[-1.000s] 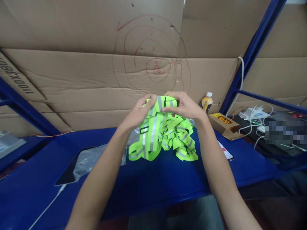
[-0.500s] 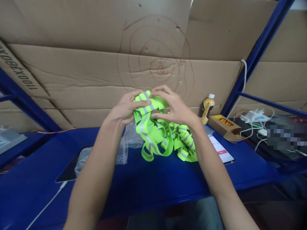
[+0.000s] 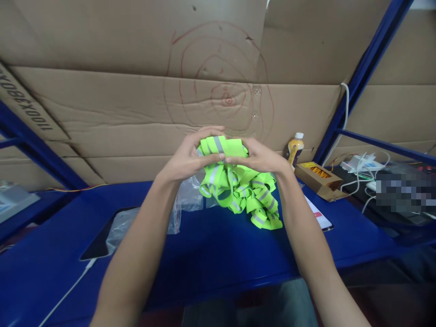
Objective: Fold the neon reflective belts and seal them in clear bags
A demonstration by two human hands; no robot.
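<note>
A bundle of neon yellow-green reflective strap (image 3: 235,147) with silver-grey bands is held up between both hands, above the blue table. My left hand (image 3: 192,154) grips its left side, thumb across the front and fingers over the back. Around the right side closes my right hand (image 3: 260,155), its thumb tip nearly meeting the left thumb. Loops of the strap hang below the hands. Further tangled loops (image 3: 264,204) rest on the table by the right forearm; whether they join the held part cannot be told.
Clear plastic bags (image 3: 192,195) lie behind and left, partly over a dark tablet-like device (image 3: 98,240) with a white cable. At right are a phone (image 3: 320,213), a juice bottle (image 3: 294,149), an open cardboard box (image 3: 318,179) and cables. A cardboard wall (image 3: 136,104) stands behind.
My right hand has closed onto the strap, where before its fingers were spread. The bundle is gathered tighter, and the hanging loops have drawn up and slightly right.
</note>
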